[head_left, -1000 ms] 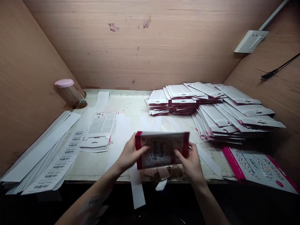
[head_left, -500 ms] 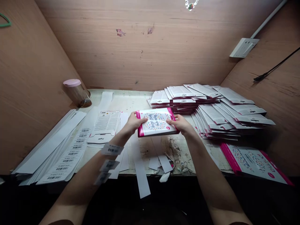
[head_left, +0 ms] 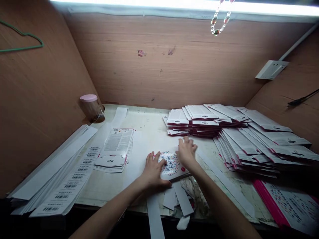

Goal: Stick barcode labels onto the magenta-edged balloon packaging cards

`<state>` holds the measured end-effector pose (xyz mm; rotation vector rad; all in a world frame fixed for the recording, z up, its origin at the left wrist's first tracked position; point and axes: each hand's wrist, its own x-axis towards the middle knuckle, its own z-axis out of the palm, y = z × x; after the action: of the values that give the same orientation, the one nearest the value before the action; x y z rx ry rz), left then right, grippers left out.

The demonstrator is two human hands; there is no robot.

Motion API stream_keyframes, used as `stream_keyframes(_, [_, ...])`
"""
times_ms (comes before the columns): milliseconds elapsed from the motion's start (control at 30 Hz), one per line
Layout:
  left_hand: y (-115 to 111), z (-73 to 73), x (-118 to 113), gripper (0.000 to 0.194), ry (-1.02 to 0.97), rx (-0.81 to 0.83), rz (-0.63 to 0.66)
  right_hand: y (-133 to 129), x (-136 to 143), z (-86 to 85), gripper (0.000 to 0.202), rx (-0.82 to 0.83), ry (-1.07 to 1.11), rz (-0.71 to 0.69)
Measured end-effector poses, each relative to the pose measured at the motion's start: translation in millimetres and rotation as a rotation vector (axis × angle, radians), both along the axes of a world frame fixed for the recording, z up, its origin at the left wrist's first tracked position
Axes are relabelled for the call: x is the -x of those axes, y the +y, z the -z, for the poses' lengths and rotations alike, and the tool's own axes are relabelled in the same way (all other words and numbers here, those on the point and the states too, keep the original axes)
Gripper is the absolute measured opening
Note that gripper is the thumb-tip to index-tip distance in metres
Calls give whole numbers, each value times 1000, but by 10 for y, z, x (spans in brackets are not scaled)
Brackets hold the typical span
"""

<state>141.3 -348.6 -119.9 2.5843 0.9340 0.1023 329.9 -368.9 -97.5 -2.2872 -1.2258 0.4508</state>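
Observation:
A small stack of white, pink-edged "happy birthday" packets (head_left: pixel 171 166) with a ring of coloured dots lies on the table in front of me. My left hand (head_left: pixel 155 171) rests over its left side with spread fingers, the thumb along the near edge. At the far right corner is my right hand (head_left: pixel 186 152), fingers apart and slightly bent. Whether its fingertips touch the packets cannot be made out. The two hands cover both sides of the top packet. Paper strips (head_left: pixel 183 199) lie just before the stack, partly over the front edge.
Many similar packets (head_left: pixel 204 122) are piled back side up at the right. More pink-edged packets (head_left: pixel 291 202) lie at the near right. A back-side-up stack (head_left: pixel 116 146), barcode label sheets (head_left: pixel 72 186) and a lidded jar (head_left: pixel 92 109) stand left. A power socket (head_left: pixel 272 69) is on the wall.
The packets went from being held up between both hands down onto the table. Both hands have loosened and spread their fingers. My view has tilted up, and the labels on my left forearm no longer show.

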Motion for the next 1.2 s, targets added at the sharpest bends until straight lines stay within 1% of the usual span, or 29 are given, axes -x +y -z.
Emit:
stream_keyframes(67, [8,11,-17,90,10,-12,-6,363,56,-23,36,-10,9,-110])
stream_keyframes(100, [11,20,-21,90,8,-15,-3,547,74,-14,35,3,32,-134])
stream_keyframes(167, [20,43,-19,91,2,-14,11,860,90,32,36,37,89,-132])
stream_keyframes(233, [35,66,-13,93,-9,-8,18,1049,77,97,34,59,147,-134])
stream_keyframes(300, [52,87,-8,96,-23,-3,13,1101,45,157,25,63,198,-145])
stream_keyframes(367, [67,108,-6,97,-43,-4,4,1058,9,200,22,47,214,-138])
stream_keyframes(400, [71,117,-6,97,-54,-5,4,1021,-3,215,26,36,206,-123])
stream_keyframes(500, [74,128,-4,95,-80,1,-3,935,11,255,54,23,154,-46])
stream_keyframes(533, [73,125,-4,94,-85,4,-6,929,31,269,60,30,145,-26])
stream_keyframes(567, [72,119,-4,93,-86,7,-9,935,55,280,62,41,142,-14])
stream_keyframes(667, [68,98,-4,91,-80,-1,-10,979,127,280,54,53,148,-17])
stream_keyframes(733, [66,105,-2,91,-75,-9,-13,971,147,227,51,24,147,-35])
stream_keyframes(800, [66,137,4,96,-84,-9,-21,884,134,137,45,-35,148,-79])
stream_keyframes(900, [71,198,13,113,-124,-5,-46,579,80,17,19,-153,150,-213])
stream_keyframes(933, [74,210,12,120,-134,-6,-52,442,63,6,11,-187,152,-270])
stream_keyframes(967, [77,214,10,128,-135,-9,-52,297,52,16,9,-213,155,-331])
stream_keyframes(1000, [80,208,5,132,-125,-15,-44,149,45,48,11,-230,161,-388])
stream_keyframes(1067, [84,177,-9,130,-83,-33,-7,-137,43,158,16,-249,179,-476])
stream_keyframes(1133, [82,137,-22,116,-42,-53,38,-406,37,280,16,-289,188,-549])
stream_keyframes(1200, [76,108,-27,103,-25,-59,57,-676,9,348,15,-349,165,-629])
